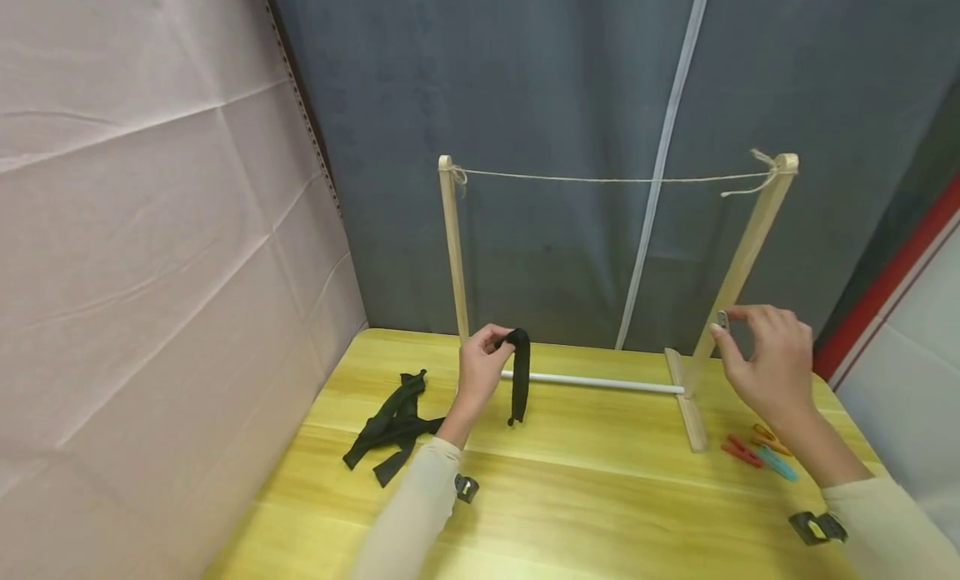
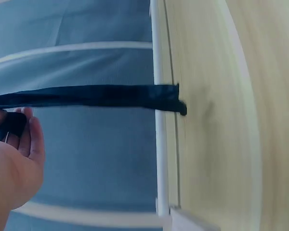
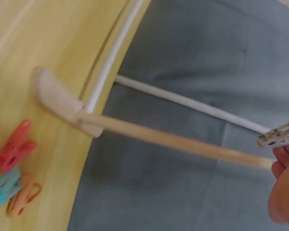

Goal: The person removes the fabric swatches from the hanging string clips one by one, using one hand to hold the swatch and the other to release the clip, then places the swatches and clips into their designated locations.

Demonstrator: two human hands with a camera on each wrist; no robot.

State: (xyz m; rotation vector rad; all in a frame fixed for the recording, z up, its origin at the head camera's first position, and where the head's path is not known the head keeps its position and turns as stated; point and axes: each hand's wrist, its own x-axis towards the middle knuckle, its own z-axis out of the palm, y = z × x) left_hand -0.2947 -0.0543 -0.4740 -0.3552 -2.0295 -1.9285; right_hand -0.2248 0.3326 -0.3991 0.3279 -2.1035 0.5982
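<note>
My left hand [image 1: 482, 365] pinches a black cloth strip [image 1: 521, 380], which hangs down over the white crossbar. Seen from the left wrist, the strip [image 2: 96, 96] is long and narrow, with a small knob at its lower end. Between thumb and fingertips, my right hand [image 1: 772, 363] holds a small white clothespin [image 3: 275, 136], raised beside the right post. Above and between both hands runs a thin string [image 1: 585, 178], tied to the tops of two wooden posts [image 1: 750, 238]; nothing hangs on it.
More black cloth strips [image 1: 397, 426] lie in a heap on the table [image 1: 585, 497] at left. At right, near the stand's wooden foot [image 1: 692, 422], are a red clothespin [image 1: 741, 452], a blue one [image 1: 777, 463] and an orange one [image 1: 768, 438]. A white crossbar [image 1: 600, 382] joins the posts low down.
</note>
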